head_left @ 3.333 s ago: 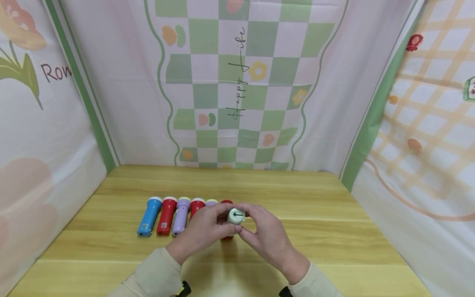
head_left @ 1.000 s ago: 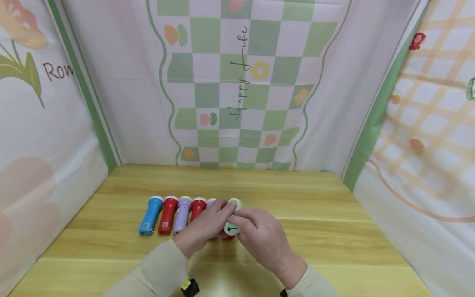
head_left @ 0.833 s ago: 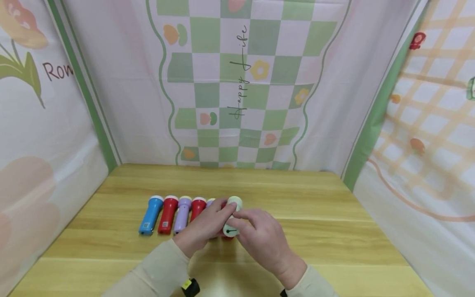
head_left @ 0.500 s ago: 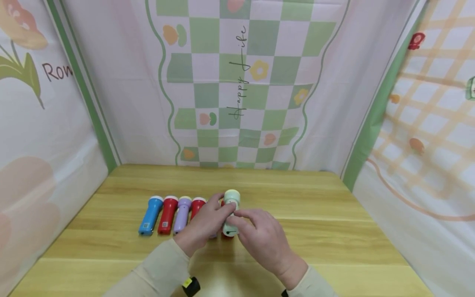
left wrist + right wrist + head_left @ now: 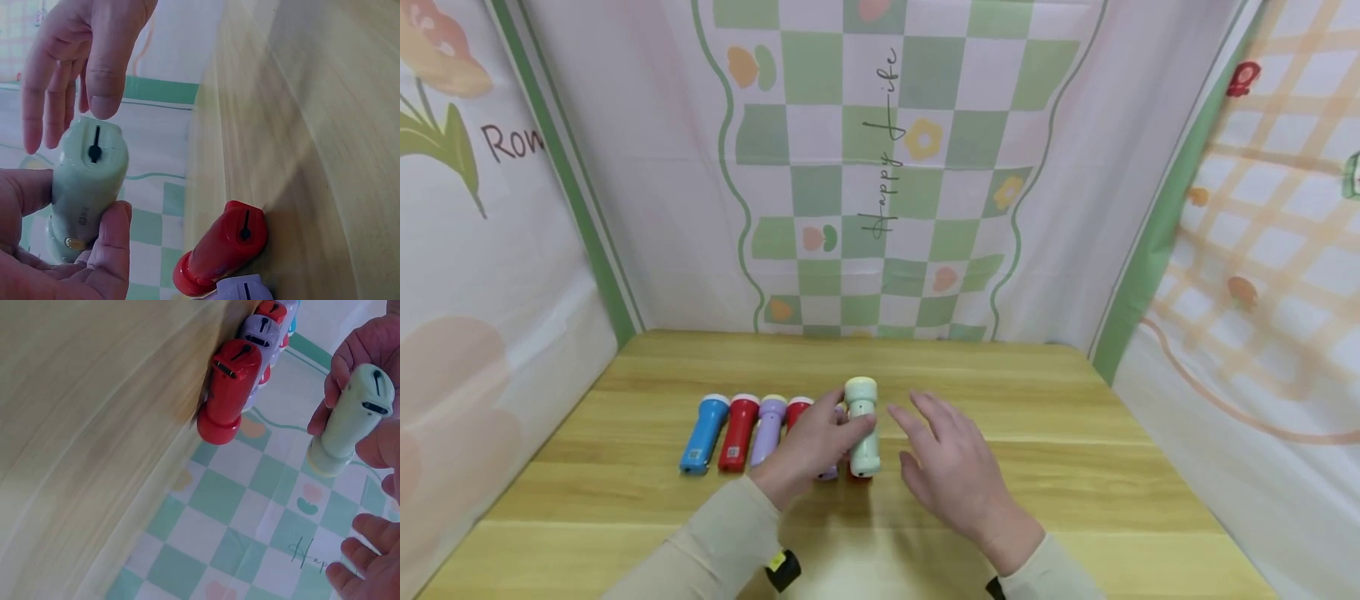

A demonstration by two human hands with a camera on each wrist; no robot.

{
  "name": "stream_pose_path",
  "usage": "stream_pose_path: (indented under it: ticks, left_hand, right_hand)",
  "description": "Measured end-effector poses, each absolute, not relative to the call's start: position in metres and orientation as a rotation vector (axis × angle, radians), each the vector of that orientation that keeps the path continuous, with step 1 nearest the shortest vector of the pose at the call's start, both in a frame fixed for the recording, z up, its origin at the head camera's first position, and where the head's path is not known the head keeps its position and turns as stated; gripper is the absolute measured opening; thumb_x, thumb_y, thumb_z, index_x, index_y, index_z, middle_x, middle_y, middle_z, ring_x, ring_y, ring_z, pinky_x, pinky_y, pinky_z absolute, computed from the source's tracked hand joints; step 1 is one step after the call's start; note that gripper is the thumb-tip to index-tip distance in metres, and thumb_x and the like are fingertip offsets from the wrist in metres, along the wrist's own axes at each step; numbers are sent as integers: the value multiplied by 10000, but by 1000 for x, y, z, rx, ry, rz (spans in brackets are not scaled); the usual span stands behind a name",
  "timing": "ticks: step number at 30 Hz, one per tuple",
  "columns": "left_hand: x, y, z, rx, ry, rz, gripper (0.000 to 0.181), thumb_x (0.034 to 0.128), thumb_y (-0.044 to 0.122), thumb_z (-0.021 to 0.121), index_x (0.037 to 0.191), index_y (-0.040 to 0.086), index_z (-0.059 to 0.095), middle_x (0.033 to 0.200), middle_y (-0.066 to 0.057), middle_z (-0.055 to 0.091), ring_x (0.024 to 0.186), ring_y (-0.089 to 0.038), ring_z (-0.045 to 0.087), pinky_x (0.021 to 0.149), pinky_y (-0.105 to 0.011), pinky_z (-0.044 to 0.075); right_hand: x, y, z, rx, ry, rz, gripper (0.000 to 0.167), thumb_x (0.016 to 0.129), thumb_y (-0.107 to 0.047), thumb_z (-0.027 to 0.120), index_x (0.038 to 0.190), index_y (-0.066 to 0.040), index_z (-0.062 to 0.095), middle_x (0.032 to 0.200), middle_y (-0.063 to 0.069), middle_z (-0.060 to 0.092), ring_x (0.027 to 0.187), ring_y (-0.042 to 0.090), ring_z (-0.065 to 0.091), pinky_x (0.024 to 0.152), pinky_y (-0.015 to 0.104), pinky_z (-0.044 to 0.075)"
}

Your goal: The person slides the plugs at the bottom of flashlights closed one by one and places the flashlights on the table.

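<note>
A mint-green flashlight [image 5: 863,447] with a pale yellow rim is in my left hand [image 5: 805,457], thumb on one side and fingers on the other. It is raised off the table, lens end pointing away, as the left wrist view shows with the flashlight's tail [image 5: 94,147] and its black slot. My right hand [image 5: 961,471] is just right of it, apart from it, fingers spread and holding nothing. A red flashlight [image 5: 231,390] lies on the table below the mint-green one, mostly hidden in the head view.
Left of the hands, more flashlights lie side by side: a blue one [image 5: 705,435], a red one [image 5: 739,435], a lilac one [image 5: 769,429], and others partly behind my left hand. The wooden table [image 5: 1037,392] ends at a checked cloth backdrop [image 5: 880,200].
My right hand has let go of the mint-green flashlight and moved right, its fingers opening out. The flashlight, seen tail-on earlier, has tipped down so its length shows; my left hand keeps hold.
</note>
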State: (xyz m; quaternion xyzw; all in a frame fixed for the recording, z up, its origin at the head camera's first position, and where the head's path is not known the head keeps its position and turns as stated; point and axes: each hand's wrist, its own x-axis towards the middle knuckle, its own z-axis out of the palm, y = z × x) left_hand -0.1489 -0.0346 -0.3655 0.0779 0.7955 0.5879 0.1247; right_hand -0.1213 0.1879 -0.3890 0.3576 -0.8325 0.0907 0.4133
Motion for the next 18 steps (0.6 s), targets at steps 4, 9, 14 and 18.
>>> stream_pose_path:
  ticks: [4, 9, 14, 18]
  left_hand:
    - [-152, -34, -369, 249, 2338, 1681, 649, 1007, 375, 683, 1520, 51, 453, 1183, -113, 675, 1022, -214, 664, 857, -389, 579]
    - [-156, -31, -371, 287, 2381, 1640, 525, 1011, 362, 680, 1409, 47, 546, 1146, -89, 683, 1004, -209, 655, 840, -376, 571]
    - [-159, -25, -371, 273, 2472, 1554, 457, 1003, 376, 682, 1336, 79, 583, 1117, -51, 676, 976, -207, 636, 830, -372, 559]
    - [-160, -22, -373, 288, 2559, 1467, 443, 992, 385, 687, 1292, 72, 596, 1078, -44, 675, 930, -209, 636, 791, -364, 557]
  right_hand:
    - [-121, 192, -391, 832, -2166, 174, 713, 825, -293, 835, 1457, -86, 578, 1428, 307, 576, 1320, 541, 539, 1025, 654, 506]
    - [-117, 194, -393, 691, -2339, 115, 742, 920, -451, 734, 1536, -113, 495, 1539, 318, 458, 1440, 581, 367, 1147, 721, 335]
    - [-112, 195, -391, 518, -2583, 101, 768, 1006, -489, 623, 1636, -158, 334, 1681, 270, 244, 1552, 529, 159, 1207, 744, 153]
    - [-110, 196, -391, 436, -2697, 92, 774, 1030, -537, 561, 1661, -193, 274, 1713, 244, 155, 1570, 509, 113, 1211, 741, 152]
